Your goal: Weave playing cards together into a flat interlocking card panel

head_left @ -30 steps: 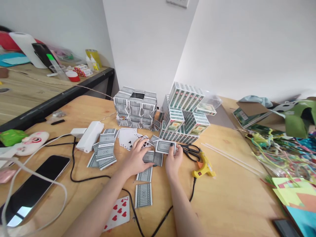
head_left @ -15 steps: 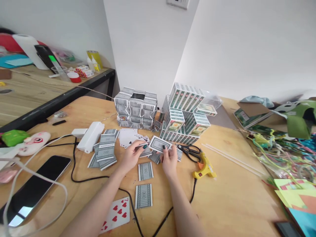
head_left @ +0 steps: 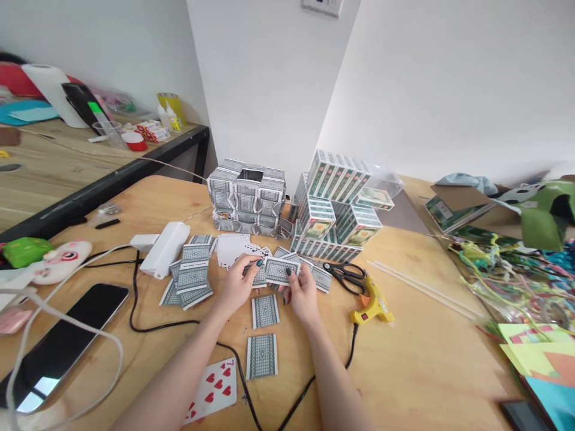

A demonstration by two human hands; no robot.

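Note:
My right hand (head_left: 305, 292) pinches a playing card (head_left: 279, 271), its patterned grey back facing me and its thumb on the near face. My left hand (head_left: 240, 280) is closed at the card's left end, thumb and forefinger pinched on another playing card (head_left: 259, 278), mostly hidden by the fingers. More cards lie behind and to the right of the right hand, partly covered. Two folded cards, an upper one (head_left: 265, 311) and a lower one (head_left: 262, 356), lie on the table below. A seven of hearts (head_left: 215, 389) lies face up by my left forearm.
A box-like structure of folded cards (head_left: 247, 197) and stacked card packs (head_left: 336, 203) stand behind. Folded cards (head_left: 194, 272) are piled left. Scissors (head_left: 345, 275) and a yellow glue gun (head_left: 372, 305) lie right. A black cable (head_left: 245, 365) crosses the table; a phone (head_left: 67, 344) lies left.
The card in my right hand has moved left and lies more level, closer to my left fingers. More of the cards behind it now show. My left hand has shifted slightly left.

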